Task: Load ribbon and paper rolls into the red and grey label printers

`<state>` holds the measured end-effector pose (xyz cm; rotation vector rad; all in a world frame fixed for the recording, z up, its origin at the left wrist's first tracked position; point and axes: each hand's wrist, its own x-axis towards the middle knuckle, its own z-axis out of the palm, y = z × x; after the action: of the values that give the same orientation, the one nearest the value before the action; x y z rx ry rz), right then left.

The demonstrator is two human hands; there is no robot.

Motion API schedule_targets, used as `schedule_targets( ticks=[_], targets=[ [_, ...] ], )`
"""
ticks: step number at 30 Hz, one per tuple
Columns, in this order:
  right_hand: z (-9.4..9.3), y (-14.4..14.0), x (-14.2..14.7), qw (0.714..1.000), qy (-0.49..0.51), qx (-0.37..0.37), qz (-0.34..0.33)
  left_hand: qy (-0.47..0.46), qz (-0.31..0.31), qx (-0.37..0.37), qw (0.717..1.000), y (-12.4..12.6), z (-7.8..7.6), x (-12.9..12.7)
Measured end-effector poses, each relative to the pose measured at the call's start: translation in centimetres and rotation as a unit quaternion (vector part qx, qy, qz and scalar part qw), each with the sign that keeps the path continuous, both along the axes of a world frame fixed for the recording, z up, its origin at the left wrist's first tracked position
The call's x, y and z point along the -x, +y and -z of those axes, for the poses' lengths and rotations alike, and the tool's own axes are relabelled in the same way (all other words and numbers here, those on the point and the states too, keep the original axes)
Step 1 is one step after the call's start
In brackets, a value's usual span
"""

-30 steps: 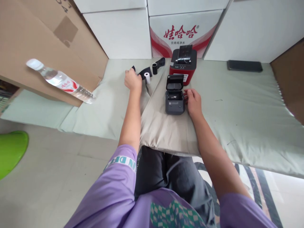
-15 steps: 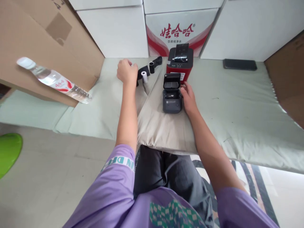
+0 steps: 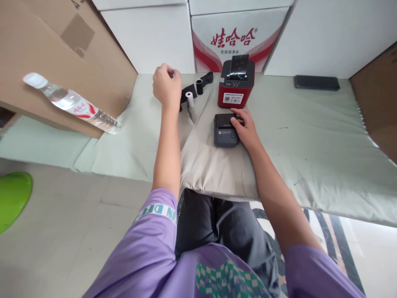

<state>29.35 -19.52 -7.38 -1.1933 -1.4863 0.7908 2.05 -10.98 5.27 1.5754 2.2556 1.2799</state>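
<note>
A small dark grey portable printer sits on the cloth with its lid down. My right hand is at its upper right corner, thumb and fingers closed on the lid's edge. Farther left, my left hand is raised in a curled fist; what it holds, if anything, is hidden. Beside that hand lie a small white paper roll, a black roll and a dark pouch-like item with a bunched end. Behind the portable printer stands a red and black box-shaped printer with dark film over its top.
A clear water bottle leans by a cardboard box on the left. White cartons line the back. A black phone-like slab lies at the right rear of the cloth-covered surface. Part of a green stool shows lower left.
The portable printer's lid has gone from raised to closed, with my right hand now over its edge. My left hand has risen slightly, still curled.
</note>
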Motion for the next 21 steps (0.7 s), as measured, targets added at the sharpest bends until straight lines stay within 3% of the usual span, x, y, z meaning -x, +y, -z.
schedule_targets(
  ticks=[7,10,15,21],
  targets=[
    [-0.6,-0.9,0.1,0.997,-0.044,0.015,-0.058,0.033,0.003,-0.004,0.999,0.0,-0.2,-0.2],
    [-1.1,-1.2,-0.3,0.998,-0.041,0.023,-0.029,0.025,0.006,0.007,1.000,-0.1,-0.4,-0.3],
    [-1.9,-1.4,-1.3,0.999,-0.029,0.012,0.025,-0.002,-0.002,-0.048,0.999,-0.2,-0.7,0.4],
    [-2.1,-1.3,-1.7,0.999,-0.002,0.003,0.035,-0.069,-0.026,-0.023,0.997,0.0,-0.5,2.6]
  ],
)
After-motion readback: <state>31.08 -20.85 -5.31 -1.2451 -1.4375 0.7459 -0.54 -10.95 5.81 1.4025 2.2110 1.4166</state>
